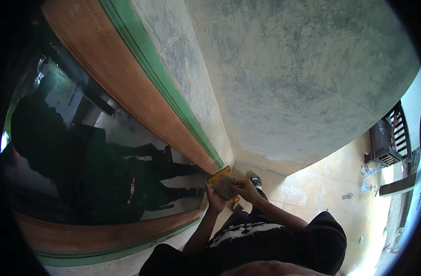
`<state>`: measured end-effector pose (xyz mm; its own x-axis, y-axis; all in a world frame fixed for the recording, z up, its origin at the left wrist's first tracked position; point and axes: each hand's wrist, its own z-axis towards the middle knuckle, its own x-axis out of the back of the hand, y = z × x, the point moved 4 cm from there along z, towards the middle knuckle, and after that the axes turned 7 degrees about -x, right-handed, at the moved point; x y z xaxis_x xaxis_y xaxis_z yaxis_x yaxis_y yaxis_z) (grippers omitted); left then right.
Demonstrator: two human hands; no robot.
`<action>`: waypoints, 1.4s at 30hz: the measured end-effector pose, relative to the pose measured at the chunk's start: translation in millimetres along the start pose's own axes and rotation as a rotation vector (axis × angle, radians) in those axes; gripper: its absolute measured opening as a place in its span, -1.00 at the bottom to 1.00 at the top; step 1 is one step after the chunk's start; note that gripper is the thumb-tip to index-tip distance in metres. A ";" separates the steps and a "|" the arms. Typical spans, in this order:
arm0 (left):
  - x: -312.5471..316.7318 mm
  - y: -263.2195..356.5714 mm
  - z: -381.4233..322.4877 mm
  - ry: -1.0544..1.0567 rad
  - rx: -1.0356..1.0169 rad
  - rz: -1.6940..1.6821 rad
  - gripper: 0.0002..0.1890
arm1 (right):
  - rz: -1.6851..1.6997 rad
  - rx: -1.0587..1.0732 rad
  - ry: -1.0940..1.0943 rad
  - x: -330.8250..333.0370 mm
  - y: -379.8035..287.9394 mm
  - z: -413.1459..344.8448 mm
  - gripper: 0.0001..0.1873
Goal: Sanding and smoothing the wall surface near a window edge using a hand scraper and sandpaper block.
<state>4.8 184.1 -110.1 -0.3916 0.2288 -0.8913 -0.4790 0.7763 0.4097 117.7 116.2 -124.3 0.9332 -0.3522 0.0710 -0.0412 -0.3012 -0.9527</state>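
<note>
A yellow squeegee-like tool (219, 175) with a dark edge is held in front of my body, near the lower corner of the window frame. A grey-brown cloth (226, 188) covers its middle, and a yellow end shows below the cloth. My left hand (215, 201) is under the tool and cloth, thumb raised beside the tool's left end; its fingers are mostly hidden. From the right, my right hand (246, 191) grips the cloth against the tool. Left of both hands is a dark, reflective window pane (110, 172).
An orange-brown wooden frame (138, 82) with green trim (162, 82) borders the glass. A bare plastered wall (300, 69) rises ahead. On the tiled floor (303, 189) lie small scraps and clear plastic (365, 183). A dark wooden bench (386, 141) stands far right.
</note>
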 end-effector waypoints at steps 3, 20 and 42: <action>12.1 5.0 3.1 0.044 -0.068 0.171 -0.36 | -0.079 0.046 0.065 0.3 -23.8 1.0 -0.70; -47.7 44.1 106.8 0.256 -0.365 0.786 -0.68 | 0.133 0.097 -0.036 85.1 -83.0 106.6 -0.70; -31.2 21.8 110.8 0.554 -0.523 0.524 -0.78 | 0.326 -0.289 -0.433 90.8 -43.9 159.5 -0.86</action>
<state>93.6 259.0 -94.9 -0.9138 0.0578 -0.4020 -0.3753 0.2576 0.8904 261.2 238.8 -123.2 0.9139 -0.0931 -0.3951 -0.3878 -0.4883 -0.7818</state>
